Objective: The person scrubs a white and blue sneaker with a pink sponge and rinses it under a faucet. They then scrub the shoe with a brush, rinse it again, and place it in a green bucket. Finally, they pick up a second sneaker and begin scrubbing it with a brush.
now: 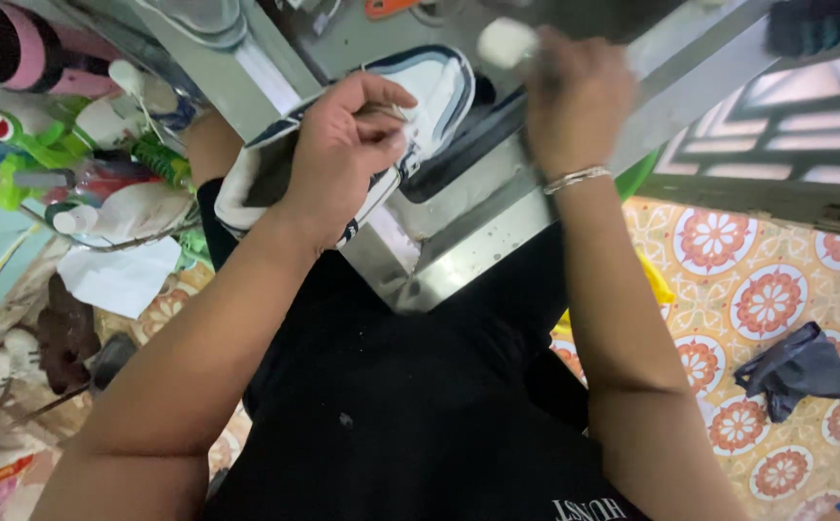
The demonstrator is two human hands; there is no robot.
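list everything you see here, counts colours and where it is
sneaker: 1, white with dark trim, on the metal table at top centre, under the left hand
metal table: 1, silver, top centre
white object: 1, pale, blurred, above the right hand's grip
bottles and cleaning supplies: several, green, white and red, in a heap at left
pink roll: 1, pink and black, top left
white paper: 1, at left below the heap
tiled floor: orange and cream flower pattern, right
dark bag: 1, crumpled, on the floor at right
bracelet: 1, silver, right wrist
left hand: on the sneaker
right hand: at the white object
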